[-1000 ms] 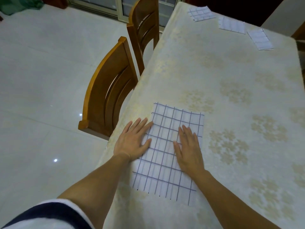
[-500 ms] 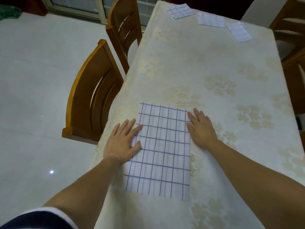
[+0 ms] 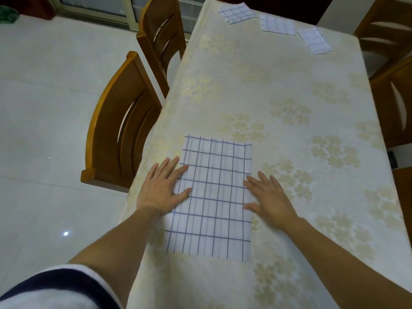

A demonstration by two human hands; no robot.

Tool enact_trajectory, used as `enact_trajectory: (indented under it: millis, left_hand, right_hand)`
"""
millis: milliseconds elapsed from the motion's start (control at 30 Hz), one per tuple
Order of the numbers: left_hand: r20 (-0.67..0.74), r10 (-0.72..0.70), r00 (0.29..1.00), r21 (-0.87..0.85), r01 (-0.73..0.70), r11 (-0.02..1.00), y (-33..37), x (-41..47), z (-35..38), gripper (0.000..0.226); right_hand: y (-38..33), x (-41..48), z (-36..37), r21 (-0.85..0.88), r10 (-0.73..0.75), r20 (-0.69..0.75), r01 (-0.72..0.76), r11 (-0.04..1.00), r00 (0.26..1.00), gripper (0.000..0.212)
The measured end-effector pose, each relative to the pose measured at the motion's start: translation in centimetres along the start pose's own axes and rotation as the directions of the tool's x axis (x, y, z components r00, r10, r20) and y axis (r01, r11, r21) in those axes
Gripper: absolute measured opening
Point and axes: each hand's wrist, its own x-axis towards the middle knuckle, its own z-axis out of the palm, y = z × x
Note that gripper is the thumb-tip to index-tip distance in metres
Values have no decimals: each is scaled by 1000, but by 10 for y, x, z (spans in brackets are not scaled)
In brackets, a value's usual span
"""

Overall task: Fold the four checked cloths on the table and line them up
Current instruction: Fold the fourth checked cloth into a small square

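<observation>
A white cloth with a blue check (image 3: 214, 197) lies flat as a long rectangle near the table's front left edge. My left hand (image 3: 163, 187) rests flat on its left edge, fingers straight. On its right edge lies my right hand (image 3: 268, 197), fingers spread, mostly on the tablecloth. Three more checked cloths lie folded at the table's far end: one at the left (image 3: 236, 13), one in the middle (image 3: 277, 24), one at the right (image 3: 315, 41).
The table (image 3: 278, 90) wears a cream cloth with a pale flower pattern. Two wooden chairs (image 3: 120, 128) (image 3: 161, 32) stand along its left side, and more chairs (image 3: 392, 97) along the right. A white tiled floor lies to the left.
My right hand has slid from the cloth's middle to its right edge. My left hand has stayed at the left edge. The view has shifted slightly.
</observation>
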Motion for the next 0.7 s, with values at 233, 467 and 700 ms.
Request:
enact_trajectory:
  millis: [233,467,700]
  left_hand:
    - [-14,10,1000,24,-10,1000,2,-2,2,75]
    - [-17,19,1000,19,-18,1000,5,-3,3,75]
    - [-12,21,1000,7,-21,1000,5,-2,3,76]
  right_hand:
    - [-14,-61,26,8,-79,44,79,997,996,97]
    - [-16,-81,32,-27,-132,71,135,991,989,94]
    - [7,-6,-6,-76,-5,39,8,997,999,72]
